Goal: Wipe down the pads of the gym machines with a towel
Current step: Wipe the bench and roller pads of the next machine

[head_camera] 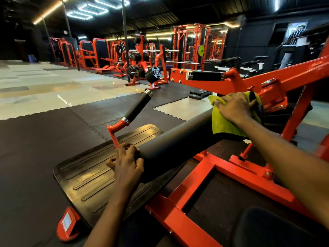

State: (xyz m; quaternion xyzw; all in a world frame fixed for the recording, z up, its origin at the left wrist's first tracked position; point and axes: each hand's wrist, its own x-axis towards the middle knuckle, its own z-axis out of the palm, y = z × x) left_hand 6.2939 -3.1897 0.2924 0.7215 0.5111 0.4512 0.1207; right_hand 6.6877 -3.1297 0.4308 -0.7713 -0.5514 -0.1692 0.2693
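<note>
In a dim gym fitted with orange-framed equipment, a person leaned over a machine. A long black roller pad (178,139) ran slantwise across its orange frame (192,177), from lower left to upper right.

A yellow-green towel (224,122) lay draped over the far, upper end of the roller pad, hanging down its near side. The right hand (235,107) lay flat on top of the towel with the fingers spread and straight. Its grip was released, pressing the cloth against the pad rather than clutching it. A ring showed on one finger.

The left hand (126,163) was at the near, lower end of the roller pad. Its grip was grasping that end, with the fingers curled round it.

Beneath the near end lay a black ribbed footplate (85,177), which rested on dark rubber floor mats (35,148). A black-sleeved handle (137,107) rose at a slant just beyond the left hand. A second handle (204,76) stuck out level from the frame, farther back. Racks of weight plates (140,68) stood well apart, across the room. A dark seat pad (276,227) showed at the bottom right.
</note>
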